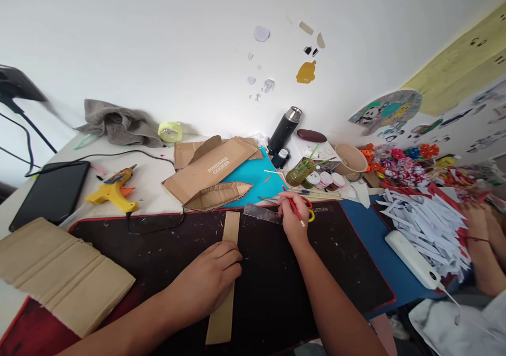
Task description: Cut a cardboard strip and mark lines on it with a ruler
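A black mat point(272, 287) bears the cardboard strip point(220, 319), its long axis running 12 to 6 o'clock. The left hand point(209, 279) lies across the strip's middle, fingers half bent; whether it grips, I cannot tell. At about 2 o'clock, the right hand point(293, 223) closes round a red pencil point(296, 211), white end towards 5 o'clock; a clear ruler point(261, 213) extends towards 10 o'clock.

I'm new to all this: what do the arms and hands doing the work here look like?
They're a person's, not a machine's. The left hand and right hand are ungloved. No sleeve, watch or bracelet shows on the left forearm or right forearm.
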A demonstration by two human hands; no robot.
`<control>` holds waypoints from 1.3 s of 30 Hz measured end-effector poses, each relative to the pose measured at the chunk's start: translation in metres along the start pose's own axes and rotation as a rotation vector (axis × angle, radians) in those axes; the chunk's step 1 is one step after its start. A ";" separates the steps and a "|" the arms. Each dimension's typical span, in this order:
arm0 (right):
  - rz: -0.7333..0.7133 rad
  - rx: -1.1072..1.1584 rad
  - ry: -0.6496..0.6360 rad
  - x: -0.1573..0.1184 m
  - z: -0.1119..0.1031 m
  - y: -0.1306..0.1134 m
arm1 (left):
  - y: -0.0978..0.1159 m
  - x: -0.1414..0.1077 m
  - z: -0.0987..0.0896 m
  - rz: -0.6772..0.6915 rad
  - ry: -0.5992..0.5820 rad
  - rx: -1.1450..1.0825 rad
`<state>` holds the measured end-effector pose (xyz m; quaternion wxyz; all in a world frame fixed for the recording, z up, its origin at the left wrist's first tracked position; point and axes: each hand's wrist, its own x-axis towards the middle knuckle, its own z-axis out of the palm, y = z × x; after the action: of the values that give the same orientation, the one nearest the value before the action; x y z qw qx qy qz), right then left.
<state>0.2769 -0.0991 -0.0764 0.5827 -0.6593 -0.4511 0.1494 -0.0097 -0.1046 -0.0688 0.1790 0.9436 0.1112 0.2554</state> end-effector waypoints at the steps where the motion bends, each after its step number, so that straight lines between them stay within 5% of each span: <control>1: 0.019 0.027 0.022 0.000 0.000 0.000 | 0.000 0.000 0.000 -0.003 -0.002 -0.008; 10: 0.117 0.141 0.103 0.002 0.002 -0.005 | -0.003 -0.003 0.003 -0.006 -0.006 -0.030; 39: 0.143 0.226 0.086 0.000 0.003 -0.007 | -0.005 -0.004 0.005 -0.014 0.043 -0.080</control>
<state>0.2715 -0.0976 -0.0712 0.6599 -0.6256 -0.3580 0.2121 -0.0110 -0.1028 -0.0760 0.2161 0.9291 0.1114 0.2786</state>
